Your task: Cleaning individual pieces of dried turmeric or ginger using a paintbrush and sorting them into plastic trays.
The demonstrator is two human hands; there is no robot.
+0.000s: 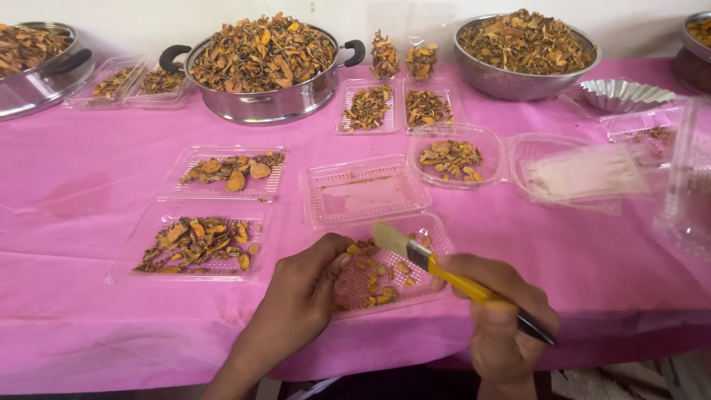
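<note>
1. Leftmost, I see a steel pan (33, 70) with a dark handle at the far edge of the worktop (89, 296), which wears a pink cloth, and it is heaped with dried orange-brown slices.
2. Just beside the pan lies an opened clear tray (133, 81) with a few slices in both halves.
3. Next comes a big steel pot (263, 100) with two black handles, piled high with the same slices.
4. Nearer to me, two shallow clear trays sit one behind the other: the far tray (226, 172) holds a thin scatter, the near tray (194, 244) a fuller layer.
5. My left hand (296, 304) rests at the left edge of the front tray (389, 270), fingers curled with the tips down among its loose slices; I cannot tell whether the grip pinches a piece.
6. The front tray sits at the near edge of the worktop, just in front of an empty ribbed tray (366, 191).
7. Behind these, a filled pair of clear trays (396, 107) lies open, with two stuffed clear bags (404, 59) standing at the wall.
8. My right hand (503, 318) has its grip pressed together around a yellow-handled brush (444, 270), whose pale bristles hang over the front tray.
9. Right of centre sits an opened round-cornered box (452, 159) with some slices.
10. Farther right stand a heaped steel bowl (526, 48), a fluted metal dish (622, 95) and more clear boxes (666, 163).
</note>
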